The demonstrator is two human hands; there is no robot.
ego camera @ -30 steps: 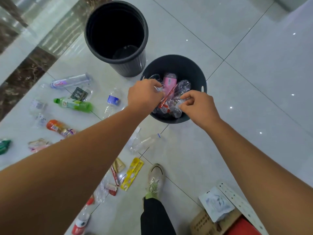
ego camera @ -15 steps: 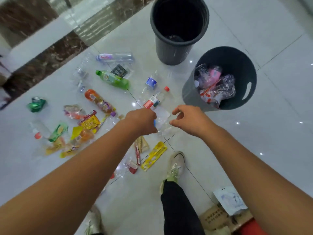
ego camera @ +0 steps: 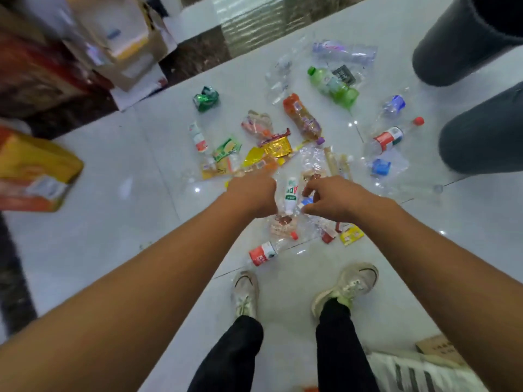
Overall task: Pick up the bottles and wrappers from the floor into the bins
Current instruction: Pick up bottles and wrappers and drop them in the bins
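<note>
Between the hands: a small white bottle (ego camera: 291,193) lies on the floor (ego camera: 113,222), just beside both sets of knuckles.
Left hand (ego camera: 252,193): fingers curled under and hidden; whether it holds anything cannot be told.
Right hand (ego camera: 334,198): fingers bent down into clear wrappers; its hold cannot be told.
Beyond the hands: yellow wrappers (ego camera: 276,148), orange bottle (ego camera: 301,117), green bottle (ego camera: 332,86).
Nearer than the wrists: red-labelled bottle (ego camera: 263,253).
Bins: tall bin (ego camera: 452,52) and low bin (ego camera: 481,131), well right of the right hand; contents out of view.
</note>
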